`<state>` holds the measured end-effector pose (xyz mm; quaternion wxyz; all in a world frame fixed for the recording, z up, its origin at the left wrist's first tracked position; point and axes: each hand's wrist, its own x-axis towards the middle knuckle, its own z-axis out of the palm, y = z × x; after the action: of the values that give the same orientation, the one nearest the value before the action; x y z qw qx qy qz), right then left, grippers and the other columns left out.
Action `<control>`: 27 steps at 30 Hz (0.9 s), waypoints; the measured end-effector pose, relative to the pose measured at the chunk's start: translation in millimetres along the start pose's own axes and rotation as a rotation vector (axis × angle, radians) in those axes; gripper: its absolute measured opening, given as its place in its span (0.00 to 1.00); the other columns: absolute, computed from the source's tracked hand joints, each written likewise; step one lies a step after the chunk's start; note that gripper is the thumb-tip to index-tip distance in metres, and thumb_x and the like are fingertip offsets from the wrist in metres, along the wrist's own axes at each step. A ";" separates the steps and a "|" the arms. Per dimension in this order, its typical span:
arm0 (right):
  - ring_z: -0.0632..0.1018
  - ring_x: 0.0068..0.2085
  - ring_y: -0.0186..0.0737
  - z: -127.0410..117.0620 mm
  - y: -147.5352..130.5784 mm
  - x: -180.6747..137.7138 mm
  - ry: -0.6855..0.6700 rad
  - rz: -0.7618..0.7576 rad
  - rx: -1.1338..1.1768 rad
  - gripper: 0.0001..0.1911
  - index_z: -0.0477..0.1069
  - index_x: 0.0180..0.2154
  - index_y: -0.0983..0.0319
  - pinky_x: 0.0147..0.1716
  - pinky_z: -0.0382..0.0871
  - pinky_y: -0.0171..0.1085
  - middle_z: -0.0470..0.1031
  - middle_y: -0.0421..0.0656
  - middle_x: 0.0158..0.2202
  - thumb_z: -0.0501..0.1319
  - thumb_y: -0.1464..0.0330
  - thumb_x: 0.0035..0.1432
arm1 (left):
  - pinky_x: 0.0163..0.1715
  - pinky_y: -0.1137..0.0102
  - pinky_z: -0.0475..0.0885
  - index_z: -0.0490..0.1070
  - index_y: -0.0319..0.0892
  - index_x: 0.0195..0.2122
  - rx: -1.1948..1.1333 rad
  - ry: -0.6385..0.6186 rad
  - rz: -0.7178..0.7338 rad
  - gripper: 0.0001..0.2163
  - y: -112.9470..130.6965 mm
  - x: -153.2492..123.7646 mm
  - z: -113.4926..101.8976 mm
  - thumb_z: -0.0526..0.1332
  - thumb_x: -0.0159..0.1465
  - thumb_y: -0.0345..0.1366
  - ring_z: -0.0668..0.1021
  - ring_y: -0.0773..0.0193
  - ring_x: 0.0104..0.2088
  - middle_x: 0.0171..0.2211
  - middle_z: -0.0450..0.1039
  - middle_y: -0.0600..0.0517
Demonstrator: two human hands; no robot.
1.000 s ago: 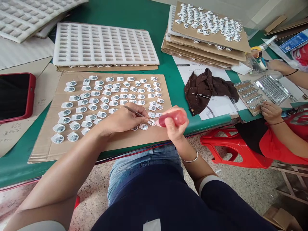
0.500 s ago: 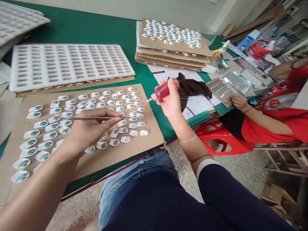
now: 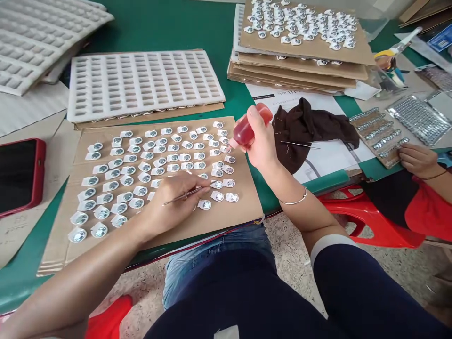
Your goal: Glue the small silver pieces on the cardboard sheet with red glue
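Note:
My left hand (image 3: 181,195) is closed around a thin pointed metal tool (image 3: 180,195), held low over the cardboard sheet (image 3: 243,207). The tool's tip is by a small round silvery piece (image 3: 216,184) with a white tab. In my right hand (image 3: 263,141) is a red squeeze bottle (image 3: 250,128), tilted nozzle down. Its pink nozzle (image 3: 232,144) points at the pieces near the sheet's right edge; I cannot tell if it touches one. Rows of such pieces cover the cardboard, some hidden under my left hand.
Behind stands a white foam tray (image 3: 144,82); cardboard sheets of pieces (image 3: 300,70) are stacked at back right. A dark brown cloth (image 3: 300,122) with thin needles lies right of the bottle. A phone (image 3: 21,174) lies left. Another person's hand (image 3: 418,160) works at far right.
The view has turned left. My right hand has brought the bottle over the cardboard's right edge, nozzle lower. My left hand has moved towards the near rows, still gripping the thin tool.

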<state>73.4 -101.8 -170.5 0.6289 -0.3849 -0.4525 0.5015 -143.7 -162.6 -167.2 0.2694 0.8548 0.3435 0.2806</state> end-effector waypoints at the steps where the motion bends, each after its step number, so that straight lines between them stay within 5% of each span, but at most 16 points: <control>1: 0.74 0.24 0.34 0.3 0.2 -2.6 -0.004 -0.017 -0.012 0.24 0.61 0.29 0.57 0.14 0.53 0.31 0.64 0.36 0.21 0.53 0.42 0.51 | 0.33 0.71 0.69 0.73 0.42 0.38 0.005 -0.012 0.019 0.05 0.1 -0.7 0.3 0.60 0.62 0.32 0.75 0.67 0.31 0.32 0.75 0.53; 9: 0.76 0.29 0.38 7.3 1.0 -14.8 0.014 -0.037 -0.112 0.21 0.65 0.29 0.57 0.18 0.67 0.34 0.66 0.38 0.23 0.56 0.46 0.51 | 0.36 0.69 0.69 0.71 0.42 0.41 0.039 -0.065 0.101 0.06 -0.5 -3.4 5.5 0.58 0.64 0.30 0.76 0.65 0.35 0.36 0.75 0.52; 19: 0.73 0.22 0.34 15.2 -5.0 -20.0 0.001 -0.004 -0.088 0.20 0.64 0.27 0.58 0.15 0.64 0.34 0.64 0.37 0.22 0.58 0.48 0.51 | 0.38 0.69 0.68 0.71 0.41 0.41 0.077 -0.082 0.068 0.06 -0.5 -2.0 6.5 0.56 0.65 0.30 0.76 0.65 0.34 0.35 0.75 0.52; 27: 0.71 0.20 0.32 22.1 -4.0 -24.7 -0.106 0.024 -0.121 0.17 0.65 0.28 0.57 0.16 0.68 0.35 0.66 0.35 0.21 0.61 0.51 0.50 | 0.36 0.62 0.69 0.66 0.35 0.38 0.252 -0.124 0.345 0.06 4.2 -5.9 12.8 0.52 0.63 0.22 0.75 0.59 0.35 0.35 0.73 0.44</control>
<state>51.2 -126.1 -164.8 0.5735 -0.4008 -0.5099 0.5004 -136.9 -173.0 -175.1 0.1291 0.9434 0.2075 0.2242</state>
